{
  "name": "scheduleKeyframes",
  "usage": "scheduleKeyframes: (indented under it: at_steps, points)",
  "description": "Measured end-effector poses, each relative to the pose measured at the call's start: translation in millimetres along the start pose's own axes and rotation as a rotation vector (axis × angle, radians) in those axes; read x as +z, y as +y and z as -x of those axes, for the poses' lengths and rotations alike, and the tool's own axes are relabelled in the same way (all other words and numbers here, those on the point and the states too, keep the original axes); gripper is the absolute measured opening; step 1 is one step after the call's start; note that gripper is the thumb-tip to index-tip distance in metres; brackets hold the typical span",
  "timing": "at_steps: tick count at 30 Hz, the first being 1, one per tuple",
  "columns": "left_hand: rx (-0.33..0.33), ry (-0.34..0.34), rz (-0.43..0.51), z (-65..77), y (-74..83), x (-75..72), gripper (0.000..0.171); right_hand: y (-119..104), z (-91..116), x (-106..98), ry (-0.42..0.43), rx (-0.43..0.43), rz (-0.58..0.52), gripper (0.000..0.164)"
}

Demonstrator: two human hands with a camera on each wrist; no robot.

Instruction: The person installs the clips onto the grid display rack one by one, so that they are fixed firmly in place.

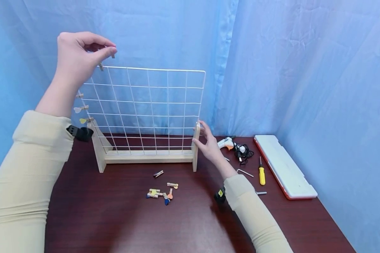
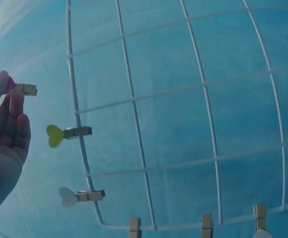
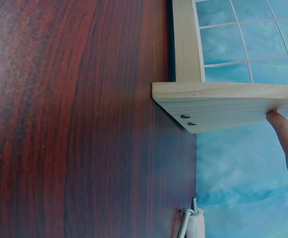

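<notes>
My left hand (image 1: 77,54) is raised at the upper left corner of a white wire grid (image 1: 149,86). Between thumb and fingertips it pinches a small wooden clothespin (image 2: 27,89) with a pink heart, held apart from the grid in the left wrist view. Clothespins with a yellow heart (image 2: 55,136) and a white heart (image 2: 68,197) are clipped along the grid's side, and others sit on another edge. At the other end, my right hand (image 1: 210,146) holds the wooden side support (image 3: 223,106) of the stand, thumb at its front edge and fingers behind.
Loose heart clothespins (image 1: 153,192) lie on the dark table before the stand, with another clothespin (image 1: 158,174) nearer it. To the right are a glue gun (image 1: 225,143), black cable (image 1: 245,153), hex key (image 1: 245,173), yellow screwdriver (image 1: 261,175) and white-lidded case (image 1: 285,167). Blue curtains hang behind.
</notes>
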State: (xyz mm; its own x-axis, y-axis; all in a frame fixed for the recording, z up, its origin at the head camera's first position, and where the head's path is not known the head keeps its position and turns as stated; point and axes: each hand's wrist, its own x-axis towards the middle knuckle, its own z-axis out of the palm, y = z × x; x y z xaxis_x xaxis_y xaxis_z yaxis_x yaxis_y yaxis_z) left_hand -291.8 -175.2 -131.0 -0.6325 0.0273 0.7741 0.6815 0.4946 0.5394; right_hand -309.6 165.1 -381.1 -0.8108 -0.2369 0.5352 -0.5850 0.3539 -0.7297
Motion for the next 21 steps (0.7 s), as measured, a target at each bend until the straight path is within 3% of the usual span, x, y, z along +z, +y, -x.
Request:
scheduleKeyframes:
  at_steps: [7,12,15,21]
  points:
    - [-0.091,-0.040,0.025,-12.0,-18.4,2.4,0.026,17,-1,2,0.007,0.015,-0.003,0.066]
    - [-0.096,-0.051,0.040,-14.0,-23.1,6.2,0.026,20,-2,2,0.006,0.005,-0.006,0.066]
    - [-0.086,-0.049,0.014,-14.7,-26.4,6.8,0.024,32,-5,4,0.011,0.008,0.003,0.067]
    - [-0.106,-0.094,-0.074,-15.2,-31.4,4.9,0.023,33,-4,4,0.009,0.005,0.012,0.068]
